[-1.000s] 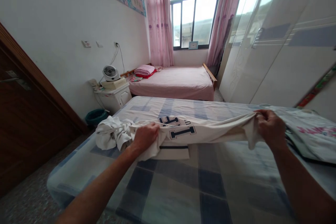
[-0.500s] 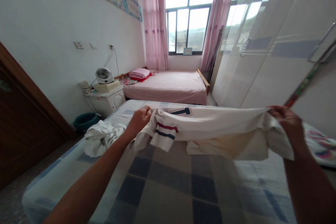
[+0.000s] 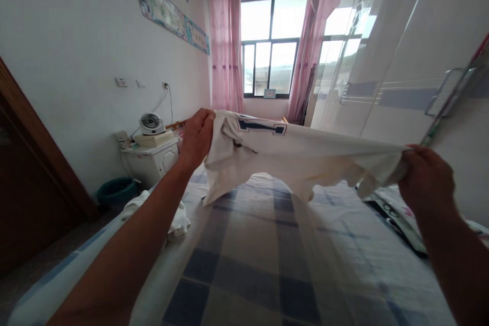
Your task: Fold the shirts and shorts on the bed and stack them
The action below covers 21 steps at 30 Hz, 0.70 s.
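A white shirt [image 3: 301, 145] with a dark blue printed letter hangs stretched between my two hands, above the bed. My left hand [image 3: 199, 132] is closed on its left end, where the cloth bunches. Its right end is gripped by my right hand [image 3: 426, 173], fingers wrapped round the fabric. The lower edge of the shirt hangs loose and wavy over the blue-and-white checked sheet [image 3: 244, 260]. Behind my left forearm lies a crumpled white cloth [image 3: 178, 221], partly hidden by the arm.
On the bed's right side lies a dark-edged item with a colourful print [image 3: 397, 214]. A white nightstand [image 3: 153, 160] with a small fan [image 3: 151, 124] stands at the left, beside a green bin [image 3: 118, 191]. White wardrobes [image 3: 405, 61] line the right wall.
Both hands still hold the shirt. It has risen off the bed on the left side, and its striped sleeve no longer shows. The view has tilted upward.
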### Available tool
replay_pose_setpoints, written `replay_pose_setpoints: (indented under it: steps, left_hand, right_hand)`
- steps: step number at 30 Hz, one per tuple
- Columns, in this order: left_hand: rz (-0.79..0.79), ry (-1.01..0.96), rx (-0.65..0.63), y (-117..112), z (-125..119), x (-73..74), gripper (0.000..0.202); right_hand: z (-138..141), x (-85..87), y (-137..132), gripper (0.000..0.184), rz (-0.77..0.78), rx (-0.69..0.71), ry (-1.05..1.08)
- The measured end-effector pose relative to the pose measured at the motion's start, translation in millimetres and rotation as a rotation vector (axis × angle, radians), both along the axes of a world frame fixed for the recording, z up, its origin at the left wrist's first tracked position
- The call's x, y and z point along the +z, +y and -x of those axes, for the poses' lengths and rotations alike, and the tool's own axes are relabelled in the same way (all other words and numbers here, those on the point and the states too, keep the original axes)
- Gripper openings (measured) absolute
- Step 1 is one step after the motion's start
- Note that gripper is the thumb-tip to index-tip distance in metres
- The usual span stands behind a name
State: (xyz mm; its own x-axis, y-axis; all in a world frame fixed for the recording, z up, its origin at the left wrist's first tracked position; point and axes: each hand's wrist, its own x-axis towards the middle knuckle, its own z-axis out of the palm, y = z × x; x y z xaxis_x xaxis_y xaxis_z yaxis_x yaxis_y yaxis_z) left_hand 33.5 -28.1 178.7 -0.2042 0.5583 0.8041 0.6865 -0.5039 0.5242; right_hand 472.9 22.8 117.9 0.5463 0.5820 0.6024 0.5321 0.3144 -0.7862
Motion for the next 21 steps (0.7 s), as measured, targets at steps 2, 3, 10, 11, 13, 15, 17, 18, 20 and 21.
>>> replay_pose_setpoints:
  steps: [2,3,10,11,13,15,17,18,20,21]
  left_hand:
    - [0.169,0.097,-0.053,-30.9,11.4,-25.0,0.027]
    - [0.337,0.129,-0.137,-45.4,17.8,-41.1,0.028]
    - [1.182,0.326,-0.525,-80.3,48.8,-140.1,0.038]
    - [1.150,0.338,-0.471,-72.9,51.0,-147.1,0.039]
    - [1.047,0.408,-0.280,-52.5,55.1,-157.1,0.036]
    - [0.975,0.475,-0.039,-31.2,59.4,-165.1,0.033]
    - [0.949,0.485,0.148,-14.4,64.4,-174.1,0.034]
    - [0.954,0.473,0.199,-8.5,67.1,-179.4,0.036]
    - [0.998,0.412,0.219,-1.2,72.6,-190.8,0.041]
    - [1.021,0.363,0.207,0.8,75.1,-196.4,0.044]
  right_hand:
    - [-15.2,-24.3,-24.9,0.030,0.126,0.127,0.065]
    - [-24.7,-40.5,-35.3,0.029,0.223,0.214,0.065]
    - [-79.3,-140.2,-43.9,0.026,0.784,0.636,-0.193]
    - [-79.4,-145.4,-36.7,0.025,0.772,0.622,-0.274]
    - [-73.1,-149.0,-20.5,0.028,0.751,0.557,-0.385]
    - [-61.7,-147.8,-4.4,0.034,0.749,0.463,-0.430]
    - [-49.9,-147.9,9.9,0.040,0.755,0.350,-0.464]
    - [-44.7,-149.6,16.2,0.043,0.763,0.299,-0.488]
    - [-35.4,-156.3,26.6,0.051,0.790,0.247,-0.521]
    - [-30.7,-160.5,30.6,0.055,0.809,0.243,-0.530]
